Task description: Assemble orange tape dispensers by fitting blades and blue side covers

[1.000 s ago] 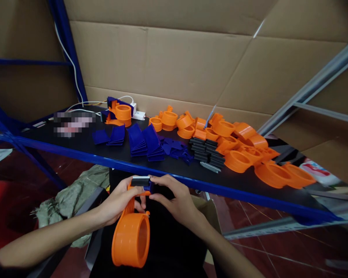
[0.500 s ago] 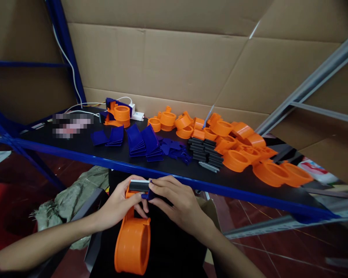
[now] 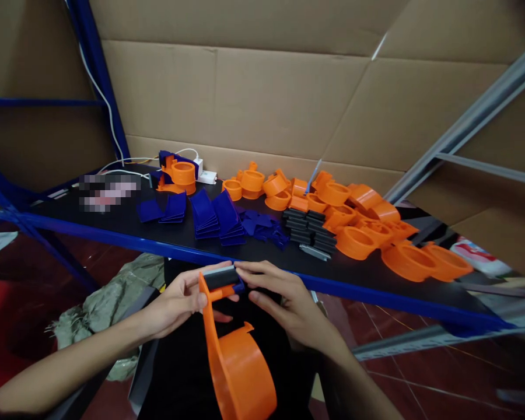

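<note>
Cardboard sheets (image 3: 254, 99) behind, blue shelf posts (image 3: 96, 70) at the left, red tiled floor (image 3: 420, 373) below. Black worktop (image 3: 126, 230) with a blue front edge, carrying stacks of blue plates (image 3: 214, 216), a pile of loose blue bits (image 3: 265, 226), a stack of black strips (image 3: 310, 230), and a heap of orange rings (image 3: 367, 230) spreading to the right. Farther back, one orange and blue assembled piece (image 3: 179, 172) beside a white power strip (image 3: 205, 175) with a white cable (image 3: 109, 116) running up the post. Grey-green sack (image 3: 109, 303) on the floor under the worktop.

Held in front of the worktop edge, over the lap: orange tape dispenser (image 3: 236, 361), round drum low and near the camera, narrow neck pointing up, black toothed strip (image 3: 221, 277) at its top end. Left hand (image 3: 181, 300) closed around the neck, thumb on its near face. Right hand (image 3: 289, 297) with its grip pinched on the black toothed strip and a small blue piece (image 3: 240, 286) just under it, fingertips touching both.
</note>
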Motion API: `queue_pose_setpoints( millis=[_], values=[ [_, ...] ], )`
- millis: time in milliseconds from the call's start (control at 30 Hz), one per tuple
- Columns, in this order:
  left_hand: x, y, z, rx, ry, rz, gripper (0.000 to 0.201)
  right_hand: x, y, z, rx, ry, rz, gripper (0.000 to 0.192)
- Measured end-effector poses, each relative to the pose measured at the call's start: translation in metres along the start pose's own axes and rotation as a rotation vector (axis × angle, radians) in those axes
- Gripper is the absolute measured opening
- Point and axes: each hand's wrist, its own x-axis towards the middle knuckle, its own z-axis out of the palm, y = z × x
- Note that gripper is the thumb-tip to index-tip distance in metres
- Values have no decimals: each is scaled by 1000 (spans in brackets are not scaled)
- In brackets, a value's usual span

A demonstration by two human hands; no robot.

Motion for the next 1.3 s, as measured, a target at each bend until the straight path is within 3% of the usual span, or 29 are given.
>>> queue_pose_setpoints(
  millis=[167, 300, 400, 533, 600, 667, 700, 767, 867, 967, 1033, 1100, 1200, 1300],
  values=[
    [0, 2, -6, 73, 123, 102, 54, -3, -18, 2, 2, 16, 69, 30],
    [-2, 11, -2, 207, 292, 184, 50, -4, -38, 16, -179, 29, 75, 41],
    [-4, 17, 1, 231, 394, 190, 44, 1, -47, 23, -274, 4, 28, 38],
    [-4, 22, 1, 178, 463, 229, 40, 20, -40, 25, -278, -72, -83, 22],
    [-5, 25, -2, 144, 423, 352, 50, 32, -34, 27, -130, -52, -82, 21],
    [-7, 28, -5, 100, 316, 429, 69, 44, -29, 32, 162, -40, 11, 19],
    [-9, 29, -7, 76, 256, 398, 78, 49, -27, 36, 340, -49, 85, 19],
    [-12, 31, -10, 25, 175, 320, 76, 58, -24, 46, 680, -107, 242, 27],
    [-12, 33, -15, -62, 197, 326, 66, 69, -19, 64, 1001, -200, 415, 43],
    [-10, 36, -21, -166, 270, 345, 76, 79, -14, 73, 1076, -310, 451, 47],
    [-11, 41, -25, -221, 287, 347, 82, 85, -13, 68, 955, -417, 365, 45],
    [-15, 48, -30, -243, 292, 368, 81, 89, -17, 56, 660, -464, 195, 41],
    [-24, 55, -34, -223, 297, 385, 73, 99, -26, 37, 83, -296, -76, 39],
    [-35, 51, -32, -115, 288, 391, 74, 121, -27, 40, -366, -139, -260, 31]
  ],
)
